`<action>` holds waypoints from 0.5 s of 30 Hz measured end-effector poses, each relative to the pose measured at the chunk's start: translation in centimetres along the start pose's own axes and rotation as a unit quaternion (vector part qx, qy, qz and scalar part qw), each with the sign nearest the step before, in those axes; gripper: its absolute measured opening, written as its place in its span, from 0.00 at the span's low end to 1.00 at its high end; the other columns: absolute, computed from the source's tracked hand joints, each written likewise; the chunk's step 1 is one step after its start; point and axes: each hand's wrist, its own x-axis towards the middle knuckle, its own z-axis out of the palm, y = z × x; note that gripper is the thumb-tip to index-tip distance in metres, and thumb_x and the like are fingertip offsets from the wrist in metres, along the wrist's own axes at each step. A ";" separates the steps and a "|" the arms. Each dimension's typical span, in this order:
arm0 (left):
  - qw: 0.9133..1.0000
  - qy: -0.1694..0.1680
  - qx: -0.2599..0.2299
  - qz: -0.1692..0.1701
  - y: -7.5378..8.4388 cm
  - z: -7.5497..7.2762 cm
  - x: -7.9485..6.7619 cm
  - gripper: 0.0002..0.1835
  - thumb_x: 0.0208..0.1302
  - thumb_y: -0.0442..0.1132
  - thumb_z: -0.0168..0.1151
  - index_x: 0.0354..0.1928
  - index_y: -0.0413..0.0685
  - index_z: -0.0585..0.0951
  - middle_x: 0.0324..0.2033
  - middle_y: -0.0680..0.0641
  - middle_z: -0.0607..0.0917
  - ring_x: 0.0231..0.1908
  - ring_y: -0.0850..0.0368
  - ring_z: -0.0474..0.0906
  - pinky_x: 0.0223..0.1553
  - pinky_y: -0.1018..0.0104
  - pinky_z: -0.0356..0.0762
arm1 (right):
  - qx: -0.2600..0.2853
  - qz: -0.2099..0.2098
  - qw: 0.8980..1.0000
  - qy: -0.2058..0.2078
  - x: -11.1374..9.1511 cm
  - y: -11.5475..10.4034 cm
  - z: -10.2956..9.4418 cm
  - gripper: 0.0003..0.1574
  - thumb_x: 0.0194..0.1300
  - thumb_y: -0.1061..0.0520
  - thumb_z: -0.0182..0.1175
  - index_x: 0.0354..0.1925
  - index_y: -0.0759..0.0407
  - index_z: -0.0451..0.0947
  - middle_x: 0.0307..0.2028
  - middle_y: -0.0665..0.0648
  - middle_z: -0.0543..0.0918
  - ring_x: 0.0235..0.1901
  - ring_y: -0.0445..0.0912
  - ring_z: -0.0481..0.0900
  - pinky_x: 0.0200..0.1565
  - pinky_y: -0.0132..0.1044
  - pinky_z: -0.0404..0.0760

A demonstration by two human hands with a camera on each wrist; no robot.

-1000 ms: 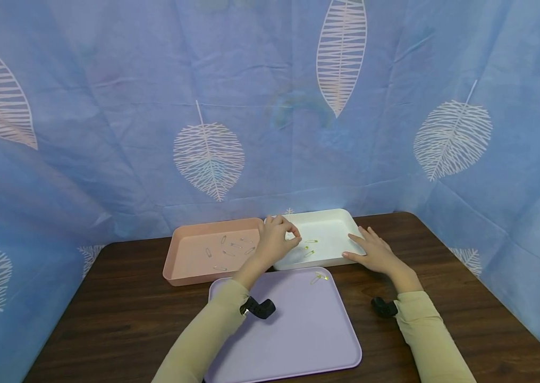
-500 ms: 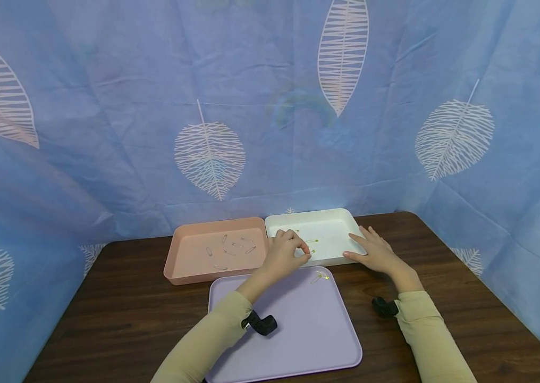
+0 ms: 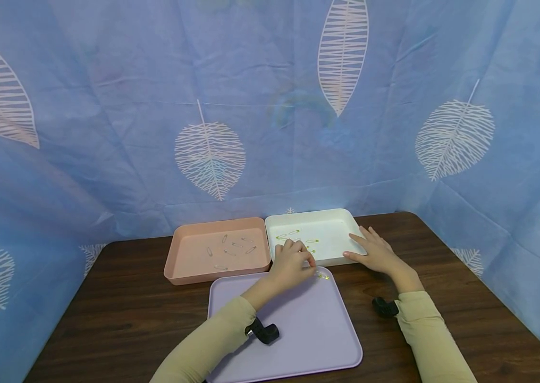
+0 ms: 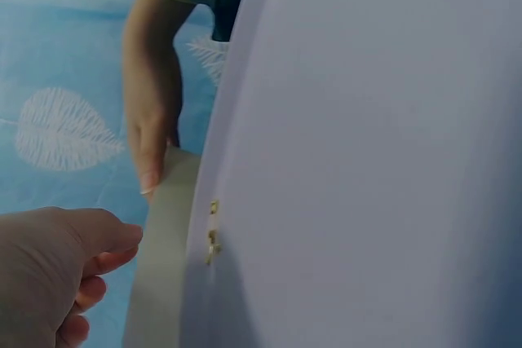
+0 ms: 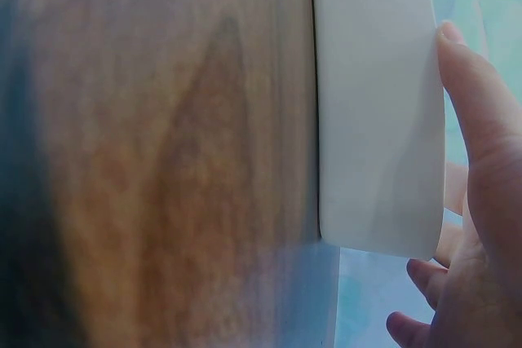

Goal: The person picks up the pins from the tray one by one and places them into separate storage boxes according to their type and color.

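Note:
My left hand (image 3: 291,264) hovers over the far right corner of the purple tray (image 3: 294,330), fingertips beside a couple of gold safety pins (image 3: 322,275). In the left wrist view its thumb and fingers are loosely bent, and nothing shows between them; the gold pins (image 4: 214,238) lie on the tray apart from the fingertips. My right hand (image 3: 379,252) rests with spread fingers at the right end of the white tray (image 3: 342,229), thumb on its rim in the right wrist view. Several gold safety pins (image 3: 312,241) lie in that white tray, some partly hidden by my left hand.
A pink tray (image 3: 188,250) left of the white one holds several silver safety pins (image 3: 229,253). All three trays stand on a dark wooden table (image 3: 121,303). A blue leaf-patterned cloth (image 3: 260,159) hangs close behind the trays.
My left hand has moved from over the white tray toward me and right, down to the pins on the purple tray. Gold pins at the white tray's left now show. My right hand stays put.

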 end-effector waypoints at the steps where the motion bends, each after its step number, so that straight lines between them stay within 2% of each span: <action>1: 1.000 0.000 0.009 0.006 0.0 0.1 -0.1 0.03 0.59 0.51 0.66 0.30 0.67 0.84 0.36 0.60 0.76 0.40 0.61 0.66 0.45 0.61 0.59 | -0.002 -0.002 1.000 0.002 0.0 0.0 0.0 0.56 0.61 0.22 0.50 0.68 0.62 0.66 0.71 0.77 0.53 0.71 0.74 0.45 0.61 0.77 0.50; 10: 0.995 -0.022 0.091 0.046 0.1 1.1 -0.4 0.05 0.61 0.54 0.64 0.30 0.68 0.84 0.36 0.60 0.72 0.43 0.61 0.63 0.45 0.62 0.57 | -0.031 0.030 0.999 -0.030 0.5 0.0 0.1 0.49 0.65 0.33 0.57 0.70 0.63 0.63 0.73 0.76 0.50 0.72 0.72 0.44 0.64 0.75 0.49; 15: 0.990 -0.034 0.120 0.072 0.1 1.1 -0.5 0.05 0.60 0.54 0.63 0.31 0.67 0.85 0.36 0.59 0.71 0.42 0.60 0.61 0.44 0.62 0.55 | -0.036 0.031 0.998 -0.031 0.5 0.2 0.2 0.49 0.64 0.33 0.57 0.70 0.63 0.63 0.73 0.76 0.50 0.72 0.72 0.44 0.64 0.75 0.50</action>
